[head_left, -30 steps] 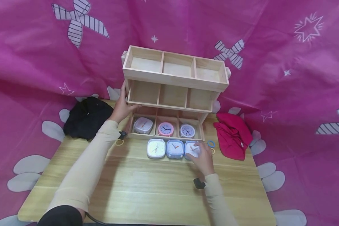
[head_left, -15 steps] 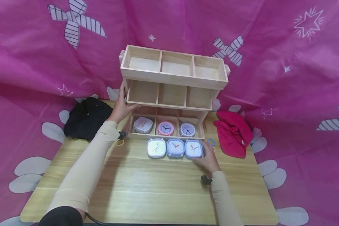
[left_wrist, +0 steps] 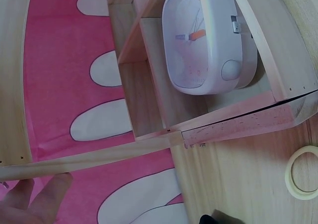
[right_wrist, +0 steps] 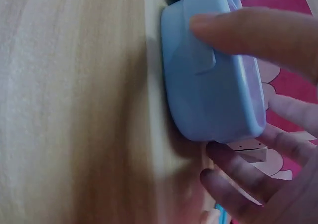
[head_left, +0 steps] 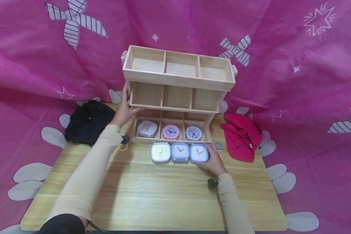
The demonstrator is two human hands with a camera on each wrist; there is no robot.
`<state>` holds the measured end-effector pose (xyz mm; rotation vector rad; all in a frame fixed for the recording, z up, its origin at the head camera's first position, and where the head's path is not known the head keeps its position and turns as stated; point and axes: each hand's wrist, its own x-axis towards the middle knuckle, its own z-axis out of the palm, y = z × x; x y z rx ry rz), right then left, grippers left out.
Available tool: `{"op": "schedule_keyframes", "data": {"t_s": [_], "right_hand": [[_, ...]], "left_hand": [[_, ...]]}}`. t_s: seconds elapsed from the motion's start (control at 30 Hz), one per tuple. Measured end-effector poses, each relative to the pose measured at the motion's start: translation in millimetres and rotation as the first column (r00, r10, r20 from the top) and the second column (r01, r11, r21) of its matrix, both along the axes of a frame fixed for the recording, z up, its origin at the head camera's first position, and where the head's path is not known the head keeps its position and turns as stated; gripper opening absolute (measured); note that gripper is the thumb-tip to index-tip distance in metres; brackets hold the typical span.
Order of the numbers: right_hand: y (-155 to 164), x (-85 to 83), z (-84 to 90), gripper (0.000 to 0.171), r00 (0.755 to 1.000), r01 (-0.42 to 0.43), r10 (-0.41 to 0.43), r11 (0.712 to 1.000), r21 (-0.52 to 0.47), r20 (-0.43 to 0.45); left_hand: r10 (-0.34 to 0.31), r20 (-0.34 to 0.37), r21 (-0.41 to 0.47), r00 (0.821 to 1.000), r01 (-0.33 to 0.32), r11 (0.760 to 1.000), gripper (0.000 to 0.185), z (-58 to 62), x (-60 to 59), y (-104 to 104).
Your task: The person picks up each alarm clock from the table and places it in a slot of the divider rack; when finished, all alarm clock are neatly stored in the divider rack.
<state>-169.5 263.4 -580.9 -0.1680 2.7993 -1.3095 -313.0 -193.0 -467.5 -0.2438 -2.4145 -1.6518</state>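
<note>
My left hand (head_left: 123, 112) grips the left side of a three-tier wooden rack (head_left: 179, 79), thumb along the middle tier's front; in the left wrist view its fingertips (left_wrist: 52, 191) touch a wooden upright. My right hand (head_left: 214, 161) holds a light-blue alarm clock (head_left: 199, 153) at its right end, thumb on the front side in the right wrist view. Left of that clock stand another blue clock (head_left: 180, 152) and a white clock (head_left: 161, 152) in a row. The rack's bottom tier holds a pale square clock (head_left: 147, 129), a pink round clock (head_left: 171, 132) and a lavender round clock (head_left: 193, 133).
A black cloth (head_left: 89, 123) lies at left of the rack and a red cloth (head_left: 242, 137) at right. Small rings, including a blue ring (head_left: 218, 146) and a yellow ring (head_left: 123, 147), lie near the rack. A pink curtain (head_left: 175, 22) hangs behind the table (head_left: 163, 198).
My right hand has moved from over the right blue clock to its right end, uncovering its face. The clock has straightened in the row. My left hand stays on the rack.
</note>
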Motion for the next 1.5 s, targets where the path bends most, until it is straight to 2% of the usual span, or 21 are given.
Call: {"op": "schedule_keyframes", "data": {"t_s": [0.33, 0.5, 0.73, 0.9, 0.97, 1.1, 1.23, 1.33, 1.5], "right_hand": [[0.8, 12.8, 12.8, 0.102, 0.999, -0.004, -0.001, 0.992, 0.130, 0.037], [2.0, 30.6, 15.7, 0.106, 1.000, -0.019, 0.016, 0.983, 0.182, 0.017], [-2.0, 51.6, 20.1, 0.113, 0.999, -0.037, 0.029, 0.962, 0.269, 0.032], [-5.3, 56.7, 23.7, 0.106, 0.998, -0.051, 0.057, 0.949, 0.311, -0.009], [-5.3, 55.9, 24.9, 0.104, 0.998, -0.037, 0.048, 0.953, 0.300, -0.028], [-3.9, 46.5, 37.0, 0.100, 0.997, 0.017, 0.003, 0.971, 0.240, -0.081], [-5.8, 24.7, 67.1, 0.098, 0.980, 0.071, -0.047, 0.991, 0.117, -0.191], [-11.1, 2.8, 92.1, 0.100, 0.945, 0.111, -0.093, 0.993, 0.039, -0.314], [-26.5, -33.6, 126.6, 0.101, 0.858, 0.179, -0.186, 0.982, -0.062, -0.478]], "left_hand": [[-0.003, 0.003, -0.001, 1.000, 0.003, 1.000, 0.132, 2.3, -1.0, -1.4], [-0.014, -0.008, -0.001, 1.000, 0.013, 1.000, 0.132, 6.9, -2.2, -1.4], [-0.008, -0.016, -0.015, 1.000, 0.008, 1.000, 0.132, 9.3, -3.1, -1.3], [0.005, -0.020, -0.018, 1.000, -0.006, 1.000, 0.132, 8.3, -2.3, -2.9], [0.008, -0.020, -0.022, 1.000, -0.009, 1.000, 0.132, 6.3, -2.3, -3.6], [0.012, -0.016, -0.037, 1.000, -0.012, 0.999, 0.132, 1.7, -2.8, -4.1], [0.006, -0.015, -0.029, 1.000, -0.006, 1.000, 0.133, 0.1, -2.6, -3.5], [0.005, -0.016, -0.028, 1.000, -0.006, 1.000, 0.133, -0.1, -2.4, -2.2], [-0.003, -0.015, -0.023, 1.000, 0.003, 1.000, 0.133, -1.5, -2.5, -0.4]]}}
